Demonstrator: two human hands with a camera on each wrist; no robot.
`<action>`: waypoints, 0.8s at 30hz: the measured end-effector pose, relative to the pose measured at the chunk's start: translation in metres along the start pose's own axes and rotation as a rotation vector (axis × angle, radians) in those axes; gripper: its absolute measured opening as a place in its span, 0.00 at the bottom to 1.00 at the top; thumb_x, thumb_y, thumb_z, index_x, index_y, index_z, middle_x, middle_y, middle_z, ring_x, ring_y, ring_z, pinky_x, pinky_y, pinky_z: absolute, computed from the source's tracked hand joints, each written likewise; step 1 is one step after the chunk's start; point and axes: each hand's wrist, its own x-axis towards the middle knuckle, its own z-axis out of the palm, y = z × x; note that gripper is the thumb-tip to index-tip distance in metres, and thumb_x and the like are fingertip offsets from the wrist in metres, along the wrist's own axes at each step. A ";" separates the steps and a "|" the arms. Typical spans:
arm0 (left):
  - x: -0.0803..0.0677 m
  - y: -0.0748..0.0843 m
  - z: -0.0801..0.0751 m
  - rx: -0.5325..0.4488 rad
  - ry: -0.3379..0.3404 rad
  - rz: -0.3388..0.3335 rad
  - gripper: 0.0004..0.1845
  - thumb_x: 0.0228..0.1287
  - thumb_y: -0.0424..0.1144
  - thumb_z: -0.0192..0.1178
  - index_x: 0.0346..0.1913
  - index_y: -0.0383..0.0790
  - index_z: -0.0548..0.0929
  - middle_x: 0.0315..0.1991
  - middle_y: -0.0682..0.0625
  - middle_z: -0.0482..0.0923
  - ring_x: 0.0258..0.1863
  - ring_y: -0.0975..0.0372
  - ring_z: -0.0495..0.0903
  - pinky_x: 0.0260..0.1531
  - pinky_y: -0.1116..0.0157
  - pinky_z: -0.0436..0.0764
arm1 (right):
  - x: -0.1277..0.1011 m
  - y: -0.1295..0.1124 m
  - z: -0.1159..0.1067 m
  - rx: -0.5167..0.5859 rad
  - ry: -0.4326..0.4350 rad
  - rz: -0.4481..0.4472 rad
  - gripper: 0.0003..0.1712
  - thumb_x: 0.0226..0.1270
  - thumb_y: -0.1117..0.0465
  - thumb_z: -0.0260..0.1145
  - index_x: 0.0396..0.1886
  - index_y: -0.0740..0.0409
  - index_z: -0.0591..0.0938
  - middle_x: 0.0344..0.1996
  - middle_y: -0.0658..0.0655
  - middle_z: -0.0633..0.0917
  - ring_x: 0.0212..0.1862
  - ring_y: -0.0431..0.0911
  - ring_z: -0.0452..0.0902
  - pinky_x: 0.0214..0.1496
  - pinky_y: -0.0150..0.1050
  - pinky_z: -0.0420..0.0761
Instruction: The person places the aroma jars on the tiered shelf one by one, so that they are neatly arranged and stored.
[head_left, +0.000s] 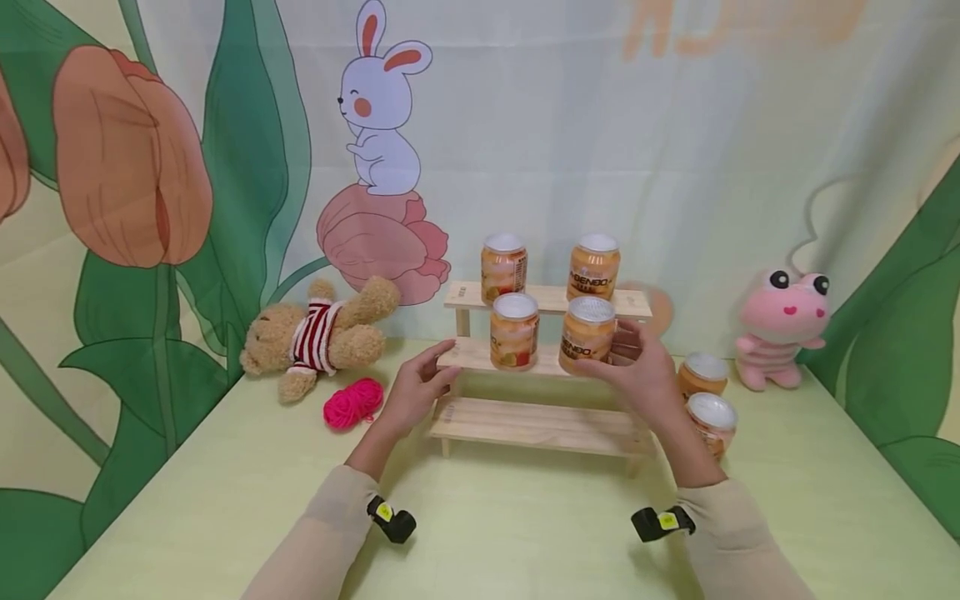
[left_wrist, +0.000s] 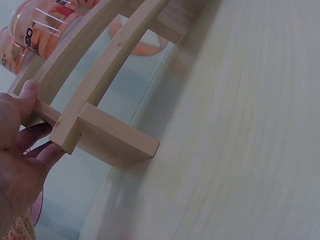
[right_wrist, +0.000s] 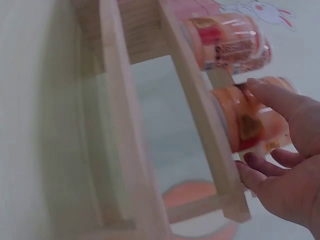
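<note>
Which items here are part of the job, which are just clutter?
In play: left hand steadying shelf; right hand on middle-tier jar; three other shelf jars; two table jars.
Lying about: teddy, pink yarn, pink plush.

Words on the orange cans

Most of the writing is too small or too blurry to read. The top right can (head_left: 593, 267) on the wooden shelf (head_left: 540, 302) has big letters on its label that look like "ENBO", with more letters in front that cannot be made out. The can (head_left: 587, 333) just below it, on the middle step, shows the same kind of letters, also fuzzy. In the left wrist view, a can (left_wrist: 45, 22) shows "OG" and a small "x", seen sideways. High on the backdrop (head_left: 742, 25) there are pale orange letters, cut off and unreadable.
</note>
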 end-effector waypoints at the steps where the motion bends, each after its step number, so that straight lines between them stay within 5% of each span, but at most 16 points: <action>1: 0.000 0.001 0.000 0.004 0.002 0.003 0.27 0.72 0.36 0.61 0.71 0.40 0.72 0.39 0.36 0.80 0.37 0.54 0.77 0.39 0.69 0.81 | 0.000 -0.001 -0.005 0.005 -0.005 -0.002 0.53 0.55 0.53 0.81 0.75 0.62 0.61 0.61 0.66 0.75 0.62 0.58 0.73 0.61 0.49 0.77; 10: 0.002 0.000 0.000 -0.009 -0.006 0.004 0.27 0.72 0.34 0.61 0.71 0.38 0.72 0.39 0.41 0.82 0.38 0.52 0.78 0.41 0.67 0.83 | -0.009 0.002 -0.034 -0.036 -0.004 -0.048 0.50 0.55 0.52 0.80 0.72 0.63 0.65 0.59 0.64 0.77 0.61 0.59 0.74 0.49 0.28 0.81; 20: 0.000 -0.003 -0.001 -0.005 -0.007 -0.001 0.27 0.72 0.35 0.61 0.72 0.37 0.71 0.39 0.37 0.81 0.38 0.54 0.77 0.41 0.66 0.82 | -0.033 0.010 -0.064 -0.192 -0.012 -0.137 0.43 0.63 0.52 0.75 0.70 0.65 0.68 0.57 0.65 0.79 0.58 0.57 0.76 0.55 0.35 0.81; 24: 0.000 -0.001 0.000 -0.001 0.001 -0.001 0.27 0.72 0.36 0.61 0.71 0.39 0.72 0.40 0.32 0.79 0.37 0.56 0.77 0.40 0.66 0.81 | -0.039 0.016 -0.080 -0.271 -0.013 -0.151 0.40 0.63 0.50 0.75 0.67 0.65 0.70 0.55 0.65 0.81 0.56 0.60 0.78 0.52 0.30 0.80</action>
